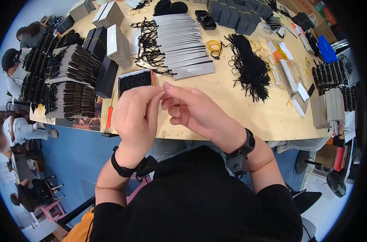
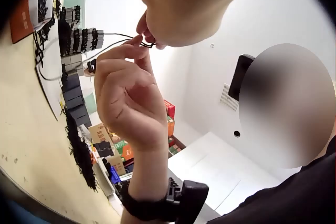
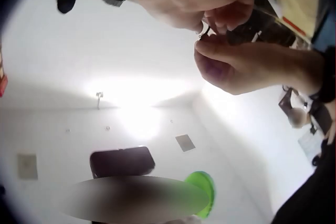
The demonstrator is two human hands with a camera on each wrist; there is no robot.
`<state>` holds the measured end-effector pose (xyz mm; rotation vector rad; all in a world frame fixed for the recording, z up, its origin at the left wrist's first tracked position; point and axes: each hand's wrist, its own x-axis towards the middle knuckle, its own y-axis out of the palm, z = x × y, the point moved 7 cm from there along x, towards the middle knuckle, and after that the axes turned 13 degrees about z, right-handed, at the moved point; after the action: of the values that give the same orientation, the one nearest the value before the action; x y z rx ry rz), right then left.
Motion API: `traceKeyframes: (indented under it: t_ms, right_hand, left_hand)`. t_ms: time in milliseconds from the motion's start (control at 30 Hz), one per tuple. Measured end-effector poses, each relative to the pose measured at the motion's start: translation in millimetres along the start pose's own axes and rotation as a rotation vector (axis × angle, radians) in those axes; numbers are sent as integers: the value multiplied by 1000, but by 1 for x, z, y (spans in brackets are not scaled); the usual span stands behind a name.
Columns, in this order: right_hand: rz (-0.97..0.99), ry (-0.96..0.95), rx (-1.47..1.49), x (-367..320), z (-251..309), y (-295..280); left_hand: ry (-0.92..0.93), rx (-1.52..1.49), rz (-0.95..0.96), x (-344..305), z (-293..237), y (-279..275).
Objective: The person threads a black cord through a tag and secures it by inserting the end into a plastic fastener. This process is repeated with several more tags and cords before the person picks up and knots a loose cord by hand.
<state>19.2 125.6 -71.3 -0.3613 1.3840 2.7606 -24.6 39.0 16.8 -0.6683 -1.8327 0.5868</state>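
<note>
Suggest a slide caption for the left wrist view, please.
The left hand and right hand pinch a thin black cord, with the pale table at the picture's left.

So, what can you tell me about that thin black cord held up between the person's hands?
The thin black cord looks soft and flexible, perhaps textile. In the left wrist view, two slender strands run out to one side from the fingertips, and the part at the fingertips looks bent. It is held in the air, pinched by the fingertips of the left hand and the right hand. Fingers cover some of it, and its far ends can't be made out.
</note>
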Motion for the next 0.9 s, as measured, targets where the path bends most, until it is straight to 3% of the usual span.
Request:
traceKeyframes:
  t_ms: [133, 233, 267, 333, 367, 400, 433, 567, 633, 700, 833, 900]
  right_hand:
    - [68, -16, 173, 5, -1, 0]
    - [80, -70, 204, 3, 5, 0]
    - [51, -137, 29, 1, 12, -3]
    - [22, -196, -149, -5, 22, -5]
    - [-34, -269, -456, -9, 34, -4]
    - [-88, -337, -762, -14, 45, -1]
    - [-85, -329, -764, -17, 48, 0]
    - [2, -211, -1080, -20, 52, 12]
    - [30, -186, -1160, -18, 53, 17]
    - [102, -74, -1141, -14, 49, 19]
    - [189, -57, -1071, -6, 49, 16]
    - [208, 30, -1114, -4, 49, 17]
  left_hand:
    - [171, 67, -38, -4, -12, -2]
    - [108, 33, -18, -7, -3, -2]
    - [107, 34, -21, -8, -3, -4]
    - [-239, -315, 150, -10, 21, 5]
    - [-245, -316, 146, -8, 22, 1]
    - [-338, -502, 277, -8, 27, 8]
    - [-429, -690, 406, -11, 31, 18]
    - [-479, -727, 427, -14, 41, 21]
    - [-93, -288, 352, -3, 18, 7]
    - [-53, -277, 319, -4, 18, 7]
    - [54, -291, 214, -3, 15, 6]
    - [-20, -365, 214, -11, 18, 12]
